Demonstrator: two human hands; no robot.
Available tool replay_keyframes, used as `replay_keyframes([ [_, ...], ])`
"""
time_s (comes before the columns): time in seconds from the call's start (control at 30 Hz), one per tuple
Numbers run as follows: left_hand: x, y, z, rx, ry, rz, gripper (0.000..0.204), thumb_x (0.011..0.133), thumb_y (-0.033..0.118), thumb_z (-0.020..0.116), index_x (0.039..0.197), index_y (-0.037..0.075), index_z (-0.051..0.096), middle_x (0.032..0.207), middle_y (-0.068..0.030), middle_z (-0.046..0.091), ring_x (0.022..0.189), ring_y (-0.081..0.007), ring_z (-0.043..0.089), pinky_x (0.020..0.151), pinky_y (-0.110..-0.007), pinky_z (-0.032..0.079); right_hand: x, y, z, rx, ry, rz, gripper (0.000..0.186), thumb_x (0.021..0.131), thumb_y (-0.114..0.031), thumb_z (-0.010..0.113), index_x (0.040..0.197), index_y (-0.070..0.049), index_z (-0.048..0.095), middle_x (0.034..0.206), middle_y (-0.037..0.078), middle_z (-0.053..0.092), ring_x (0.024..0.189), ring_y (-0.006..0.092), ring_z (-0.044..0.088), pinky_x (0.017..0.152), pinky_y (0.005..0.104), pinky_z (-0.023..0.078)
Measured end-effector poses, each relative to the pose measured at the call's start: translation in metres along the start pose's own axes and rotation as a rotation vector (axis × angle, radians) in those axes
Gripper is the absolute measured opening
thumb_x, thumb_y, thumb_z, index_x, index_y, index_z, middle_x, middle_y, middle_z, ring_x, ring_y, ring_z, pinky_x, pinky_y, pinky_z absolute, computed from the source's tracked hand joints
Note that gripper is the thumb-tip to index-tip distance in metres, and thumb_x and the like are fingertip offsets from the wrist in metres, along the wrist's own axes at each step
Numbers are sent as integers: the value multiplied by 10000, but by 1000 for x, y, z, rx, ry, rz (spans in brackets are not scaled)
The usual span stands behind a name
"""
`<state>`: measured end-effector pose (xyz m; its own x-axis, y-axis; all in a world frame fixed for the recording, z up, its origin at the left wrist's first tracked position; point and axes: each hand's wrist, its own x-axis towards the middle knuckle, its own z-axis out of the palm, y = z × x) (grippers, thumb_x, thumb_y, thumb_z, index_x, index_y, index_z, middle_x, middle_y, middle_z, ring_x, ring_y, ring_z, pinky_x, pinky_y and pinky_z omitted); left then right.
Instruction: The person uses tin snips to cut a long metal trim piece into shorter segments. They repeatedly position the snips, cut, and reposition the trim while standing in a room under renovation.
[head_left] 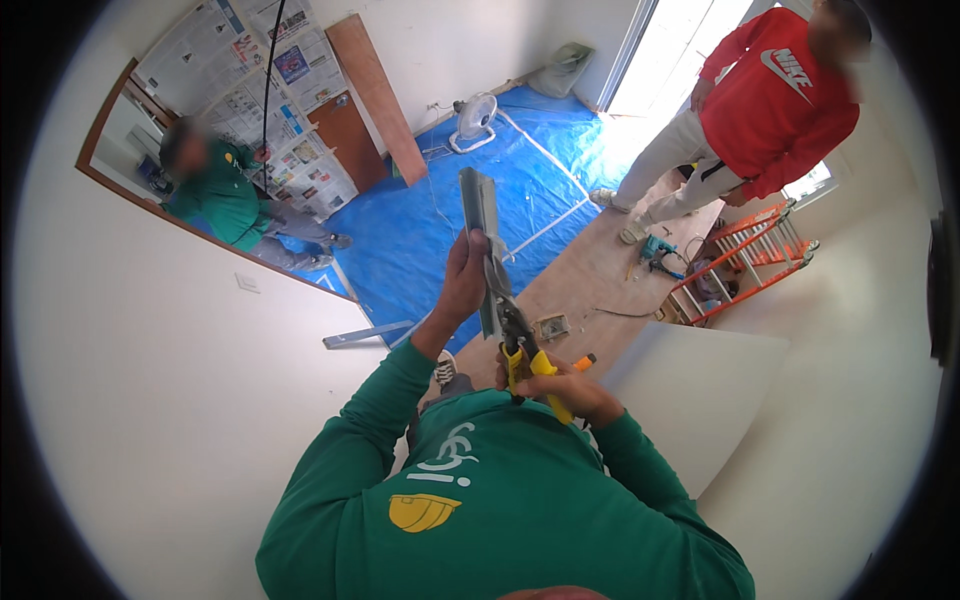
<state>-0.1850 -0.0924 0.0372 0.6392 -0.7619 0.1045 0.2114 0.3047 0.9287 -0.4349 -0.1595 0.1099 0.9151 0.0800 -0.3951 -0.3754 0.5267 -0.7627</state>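
Observation:
My left hand (462, 280) grips a short grey metal channel (478, 195) held upright in front of me. My right hand (570, 390) is wrapped round the yellow handles of black-jawed tin snips (512, 325). The snips' jaws overlap the side of the channel; whether they bite into it I cannot tell. An orange-tipped item (585, 362) shows just beside my right hand, partly hidden.
Blue sheeting (390, 270) covers much floor, alongside brown boarding (600, 280). A person in red (760, 120) stands right; another in green (235, 200) holds a pole left. A fan (475, 118), power tool (660, 255), orange ladder (745, 265) and white panel (690, 400) surround me.

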Motion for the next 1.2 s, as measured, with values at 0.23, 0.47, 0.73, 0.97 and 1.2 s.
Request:
replay_keyframes([
  [0.23,-2,11,1,5,1,94,378,1224,462,431,1150,116,564,944,-4,551,795,-93,549,720,-279,510,-16,-16,5,2,-15,-48,585,963,-195,773,1496,-64,572,1286,70,679,1237,200,638,1054,369,512],
  [0.47,-10,14,16,-70,-14,125,336,1227,416,445,1104,120,544,895,-6,522,719,-97,519,618,-281,475,-20,-21,14,-70,-27,-12,719,933,-217,767,1585,-33,525,1346,91,660,1271,218,624,1118,372,474],
  [0.73,-21,9,25,-177,-61,138,347,1221,430,452,1201,106,572,948,-21,605,753,-105,609,644,-290,541,-16,-20,21,-104,37,-45,695,924,-241,791,1544,-37,554,1324,71,660,1255,193,629,1113,358,468],
  [0.97,-27,11,14,-144,103,201,235,1210,265,543,1349,76,547,1101,2,640,982,-79,604,889,-295,523,-22,-9,20,-75,-12,-111,671,946,-283,771,1524,-36,536,1269,80,652,1209,227,648,1075,413,509],
  [1.2,-14,33,-12,380,-70,548,167,1184,145,571,1326,58,563,1175,-58,652,1083,-121,610,985,-304,499,2,3,24,494,32,-442,492,1096,-390,691,1403,-44,522,1098,73,604,1053,226,648,937,460,596],
])
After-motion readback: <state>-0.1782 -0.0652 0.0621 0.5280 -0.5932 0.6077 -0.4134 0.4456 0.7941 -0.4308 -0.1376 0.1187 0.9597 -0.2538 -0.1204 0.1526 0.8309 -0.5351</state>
